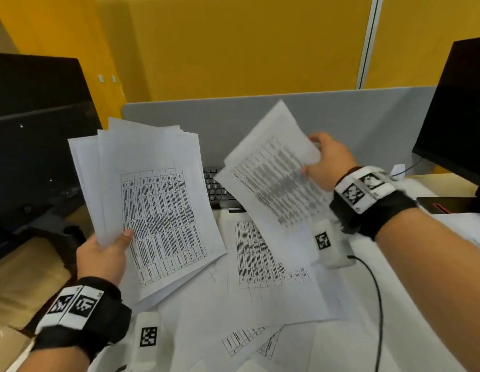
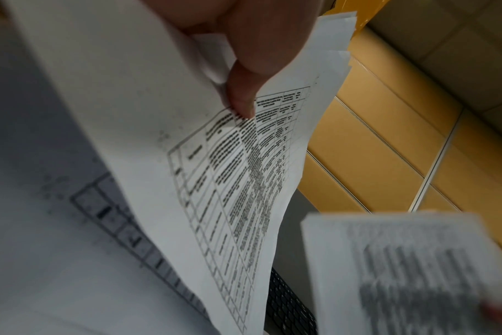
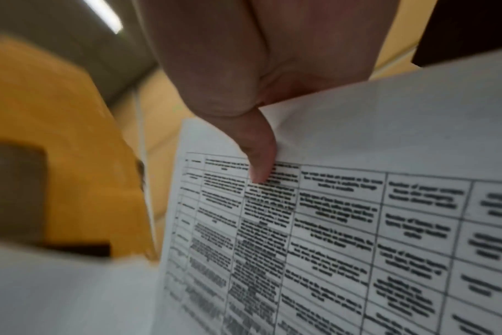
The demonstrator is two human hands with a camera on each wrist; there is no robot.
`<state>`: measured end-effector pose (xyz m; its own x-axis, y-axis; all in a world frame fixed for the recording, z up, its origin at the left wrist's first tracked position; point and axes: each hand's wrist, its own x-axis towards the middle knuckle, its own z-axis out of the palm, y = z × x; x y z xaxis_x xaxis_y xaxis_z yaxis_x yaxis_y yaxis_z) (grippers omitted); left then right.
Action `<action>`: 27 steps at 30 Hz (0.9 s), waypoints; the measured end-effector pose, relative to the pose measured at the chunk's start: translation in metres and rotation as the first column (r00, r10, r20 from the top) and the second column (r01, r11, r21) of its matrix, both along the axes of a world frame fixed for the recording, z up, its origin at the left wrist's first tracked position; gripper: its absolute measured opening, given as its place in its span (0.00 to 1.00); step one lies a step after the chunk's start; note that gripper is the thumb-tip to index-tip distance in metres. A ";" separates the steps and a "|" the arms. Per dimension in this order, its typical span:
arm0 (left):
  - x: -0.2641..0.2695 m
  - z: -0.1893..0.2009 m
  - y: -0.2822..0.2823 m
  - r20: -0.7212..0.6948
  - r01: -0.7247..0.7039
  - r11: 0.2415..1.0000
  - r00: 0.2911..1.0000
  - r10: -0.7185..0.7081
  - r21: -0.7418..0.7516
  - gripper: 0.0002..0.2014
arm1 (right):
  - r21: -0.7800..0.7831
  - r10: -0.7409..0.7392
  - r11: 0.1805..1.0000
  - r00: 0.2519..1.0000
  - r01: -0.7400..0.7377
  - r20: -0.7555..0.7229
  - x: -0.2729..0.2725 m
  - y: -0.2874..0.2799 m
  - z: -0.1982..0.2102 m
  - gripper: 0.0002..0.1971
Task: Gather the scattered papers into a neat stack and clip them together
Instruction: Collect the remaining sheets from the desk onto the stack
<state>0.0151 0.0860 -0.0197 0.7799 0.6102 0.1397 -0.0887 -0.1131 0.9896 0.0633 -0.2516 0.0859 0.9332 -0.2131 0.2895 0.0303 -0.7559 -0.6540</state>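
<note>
While loose sheets (image 1: 260,304) remain spread on the bench (image 1: 348,345), the left hand (image 1: 102,260) pinches the gathered bundle (image 1: 153,200) at its lower edge, fanned for additions; farther off, the right hand (image 1: 328,163) grips a lifted sheet (image 1: 273,167).

Two bare hands, one at the lower left (image 1: 103,257), one at the right (image 1: 330,164) of the head view. Two lifted bunches of white printed paper: a fanned bunch (image 1: 153,200), sheet number unclear, and a blurred sheet (image 1: 271,173). Several loose printed sheets (image 1: 263,253) below, uncountable. Two black monitors, left (image 1: 37,116) and right (image 1: 458,114). One black keyboard (image 1: 220,190)
</note>
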 end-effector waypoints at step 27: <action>0.008 0.047 -0.115 0.187 0.518 0.855 0.841 -0.508 -0.003 0.16 | 0.493 0.099 0.833 0.943 -0.252 0.316 -0.010 0.012 -0.037 0.10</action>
<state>0.0228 -0.0291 0.0270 0.9495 0.1393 0.2813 -0.2900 0.0464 0.9559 0.0535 -0.2396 0.0491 0.8719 -0.2433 0.4249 0.3598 -0.2702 -0.8930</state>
